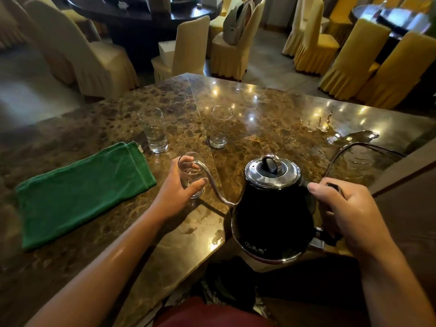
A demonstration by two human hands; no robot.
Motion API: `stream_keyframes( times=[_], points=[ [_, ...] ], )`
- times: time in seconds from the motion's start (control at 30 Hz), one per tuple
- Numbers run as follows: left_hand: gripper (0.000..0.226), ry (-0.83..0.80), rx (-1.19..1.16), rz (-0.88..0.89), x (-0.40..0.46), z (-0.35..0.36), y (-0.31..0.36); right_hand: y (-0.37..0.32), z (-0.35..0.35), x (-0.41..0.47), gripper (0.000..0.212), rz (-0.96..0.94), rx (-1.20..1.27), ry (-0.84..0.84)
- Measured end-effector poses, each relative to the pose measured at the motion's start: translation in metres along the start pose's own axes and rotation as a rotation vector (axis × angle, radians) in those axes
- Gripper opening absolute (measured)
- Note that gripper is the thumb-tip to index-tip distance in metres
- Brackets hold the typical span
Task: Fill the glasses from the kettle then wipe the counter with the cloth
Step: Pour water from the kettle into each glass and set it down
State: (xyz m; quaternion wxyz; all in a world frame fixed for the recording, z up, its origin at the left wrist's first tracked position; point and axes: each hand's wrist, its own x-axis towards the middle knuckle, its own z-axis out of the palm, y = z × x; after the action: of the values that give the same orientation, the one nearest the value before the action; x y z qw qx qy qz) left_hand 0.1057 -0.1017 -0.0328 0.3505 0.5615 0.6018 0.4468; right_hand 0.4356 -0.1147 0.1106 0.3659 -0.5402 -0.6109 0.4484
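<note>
1. my right hand [349,208] is wrapped round the handle of the black kettle [271,213], which i hold tipped toward 10 o'clock, its thin gooseneck spout [212,182] reaching to the rim of the near glass [191,175].
2. my left hand [179,187] curls round that near glass from its 8 o'clock side, thumb across the front and fingers behind, steadying it on the counter [259,109].
3. as i judge it, the filling is underway: the near glass shows a little water low down (i cannot make out a stream from the spout), so this pour looks only just started.
4. the left far glass [154,131], at 11 o'clock from my left hand, holds water to roughly its lower half; the right far glass [219,128], at 1 o'clock from it, looks empty or nearly so, though i can't be sure through the reflections.
5. so what's left, by my reckoning: finish this glass, fill the right far one, perhaps top up the left, then set the kettle down.
6. the wiping is untouched: the green cloth [82,194] lies folded flat at 9 o'clock from my left hand, near it but not touching.
7. there is spilled water [349,138] spread on the counter at 1 o'clock from the kettle, with a dark cord [354,147] looping over it; that patch will want the cloth.
</note>
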Motion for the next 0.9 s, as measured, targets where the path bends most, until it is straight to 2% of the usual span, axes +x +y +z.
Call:
stream_keyframes(
  times=[0.23, 0.4, 0.63, 0.83, 0.9],
  points=[
    [0.071, 0.086, -0.102, -0.014, 0.036, -0.009, 0.012, 0.023, 0.003, 0.004, 0.046, -0.026, 0.118, 0.115],
    [0.068, 0.188, -0.149, -0.091, 0.092, -0.010, 0.024, 0.025, 0.006, 0.005, 0.049, -0.039, 0.242, 0.213],
    [0.062, 0.321, -0.043, -0.134, 0.145, -0.012, 0.007, 0.030, -0.001, 0.001, 0.042, -0.047, 0.247, 0.239],
    [0.066, 0.369, -0.046, -0.156, 0.157, -0.011, 0.005, 0.030, -0.007, 0.001, 0.046, -0.049, 0.203, 0.230],
    [0.068, 0.358, -0.042, -0.169, 0.154, -0.010, 0.001, 0.030, -0.008, 0.002, 0.041, -0.041, 0.201, 0.223]
  ],
)
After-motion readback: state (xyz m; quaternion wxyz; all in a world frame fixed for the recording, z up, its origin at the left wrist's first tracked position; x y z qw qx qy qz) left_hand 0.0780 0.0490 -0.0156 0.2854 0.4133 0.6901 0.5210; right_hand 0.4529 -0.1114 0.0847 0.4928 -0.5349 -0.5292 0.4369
